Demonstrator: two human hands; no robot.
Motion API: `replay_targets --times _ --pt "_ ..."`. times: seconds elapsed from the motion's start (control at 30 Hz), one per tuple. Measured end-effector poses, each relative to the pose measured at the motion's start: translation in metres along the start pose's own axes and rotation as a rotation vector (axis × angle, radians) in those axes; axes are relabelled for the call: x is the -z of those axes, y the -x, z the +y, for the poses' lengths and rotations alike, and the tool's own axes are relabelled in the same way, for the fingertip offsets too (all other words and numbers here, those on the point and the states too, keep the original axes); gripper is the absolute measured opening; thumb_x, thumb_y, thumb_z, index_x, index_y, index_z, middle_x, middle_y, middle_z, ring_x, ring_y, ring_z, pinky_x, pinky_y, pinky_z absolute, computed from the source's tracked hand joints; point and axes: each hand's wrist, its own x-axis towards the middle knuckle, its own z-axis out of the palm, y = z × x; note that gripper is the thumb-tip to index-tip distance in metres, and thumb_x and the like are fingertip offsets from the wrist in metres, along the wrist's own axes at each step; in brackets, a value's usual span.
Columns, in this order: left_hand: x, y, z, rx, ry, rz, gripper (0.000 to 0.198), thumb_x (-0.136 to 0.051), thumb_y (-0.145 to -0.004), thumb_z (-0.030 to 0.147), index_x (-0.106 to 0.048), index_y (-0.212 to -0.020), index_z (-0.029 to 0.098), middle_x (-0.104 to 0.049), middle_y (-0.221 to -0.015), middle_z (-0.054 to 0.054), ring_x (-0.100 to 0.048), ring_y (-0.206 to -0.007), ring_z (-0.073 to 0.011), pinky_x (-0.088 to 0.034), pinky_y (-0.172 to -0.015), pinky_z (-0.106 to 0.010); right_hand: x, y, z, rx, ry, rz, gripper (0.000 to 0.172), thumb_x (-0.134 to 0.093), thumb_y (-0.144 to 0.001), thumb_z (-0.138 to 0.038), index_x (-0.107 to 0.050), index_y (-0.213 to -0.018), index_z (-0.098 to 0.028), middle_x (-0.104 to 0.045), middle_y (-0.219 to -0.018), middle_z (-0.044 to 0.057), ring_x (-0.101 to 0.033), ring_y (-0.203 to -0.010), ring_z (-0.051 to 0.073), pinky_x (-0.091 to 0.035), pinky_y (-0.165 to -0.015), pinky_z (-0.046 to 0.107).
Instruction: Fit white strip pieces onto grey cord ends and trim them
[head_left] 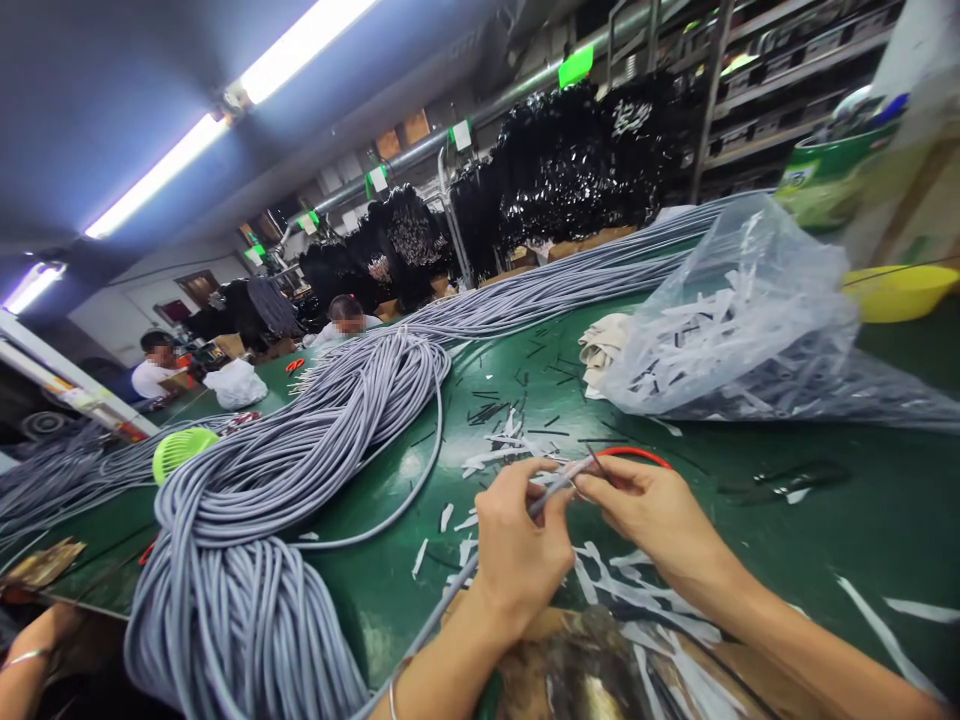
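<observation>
My left hand (521,540) is closed around a grey cable (559,487) near its end, with the thumb and fingers pinching it. The rest of this cable runs down past my left wrist. At the cable's end is my right hand (652,510), its thumb and forefinger pressed together. A red handle (636,455), apparently of scissors, curves along the top of my right hand; the fingers hide most of the tool. A thin dark piece sticks up at the right fingertips. White strips (510,440) and short black strips (487,412) lie scattered beneath and beyond my hands.
A large bundle of grey cables (315,450) lies on the green table (397,570) at left. At right stand a clear plastic bag (720,330) full of scraps and a yellow basin (896,292). Two people sit farther off. Another person's arm (34,640) shows at lower left.
</observation>
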Motion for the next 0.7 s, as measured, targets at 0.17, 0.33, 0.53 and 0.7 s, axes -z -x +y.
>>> replay_targets --times 0.17,0.33,0.53,0.7 --pt "0.0 -0.001 0.001 0.053 0.044 -0.002 0.017 -0.059 -0.077 0.006 -0.064 -0.089 0.016 -0.069 -0.074 -0.002 -0.059 -0.052 -0.0103 -0.047 -0.047 -0.017 0.015 -0.003 -0.003 0.079 0.052 0.238 0.025 -0.067 -0.068 -0.046 -0.064 -0.071 -0.021 -0.065 -0.065 0.002 -0.053 -0.049 0.014 -0.038 -0.04 0.025" --pt "0.002 -0.002 0.001 -0.003 0.043 0.03 0.013 -0.06 -0.076 0.004 -0.064 -0.081 0.016 -0.069 -0.071 -0.002 -0.061 -0.053 -0.0109 -0.047 -0.047 -0.017 0.023 0.002 -0.009 0.42 0.414 0.208 0.026 -0.06 -0.08 -0.047 -0.066 -0.082 -0.022 -0.067 -0.063 0.001 -0.061 -0.05 0.016 -0.045 -0.046 0.025" --pt "0.002 -0.003 -0.002 -0.08 -0.046 0.085 0.018 -0.06 -0.076 0.003 -0.068 -0.083 0.017 -0.07 -0.071 -0.003 -0.066 -0.059 -0.0142 -0.054 -0.056 -0.021 0.016 0.012 -0.007 1.047 1.024 0.253 0.043 -0.038 -0.1 -0.028 -0.069 -0.072 -0.02 -0.07 -0.063 0.003 -0.063 -0.054 0.013 -0.039 -0.053 0.026" --pt "0.001 -0.002 -0.002 -0.042 -0.019 0.085 0.021 -0.061 -0.074 0.002 -0.068 -0.088 0.016 -0.072 -0.075 -0.003 -0.065 -0.055 -0.012 -0.052 -0.05 -0.018 0.015 0.014 -0.007 1.205 1.184 0.272 0.043 -0.038 -0.1 -0.019 -0.072 -0.073 -0.018 -0.071 -0.063 0.003 -0.061 -0.054 0.012 -0.039 -0.057 0.027"
